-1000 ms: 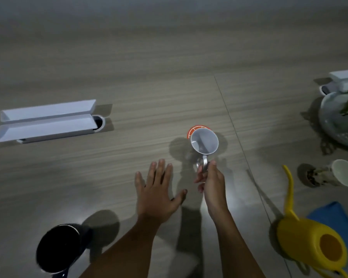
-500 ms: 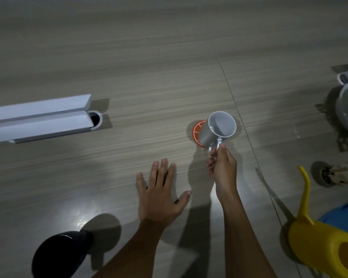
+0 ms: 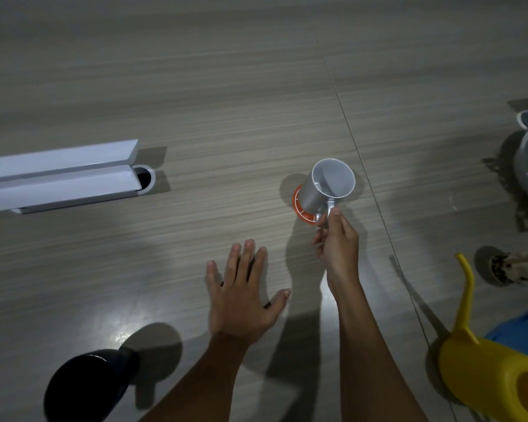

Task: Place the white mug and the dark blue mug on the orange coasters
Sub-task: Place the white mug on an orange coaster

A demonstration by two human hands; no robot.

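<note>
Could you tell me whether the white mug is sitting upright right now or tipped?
Tipped. The white mug leans with its mouth toward the right, base over the orange coaster, held by its handle in the right hand.

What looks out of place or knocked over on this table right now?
A patterned cup lies on its side at the right edge, beside the yellow watering can. No spill shows. The white mug, held by the right hand, is tilted over the orange coaster.

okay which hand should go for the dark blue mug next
Left, probably. The left hand lies flat and free, nearer the dark blue mug; the right hand holds the white mug.
</note>
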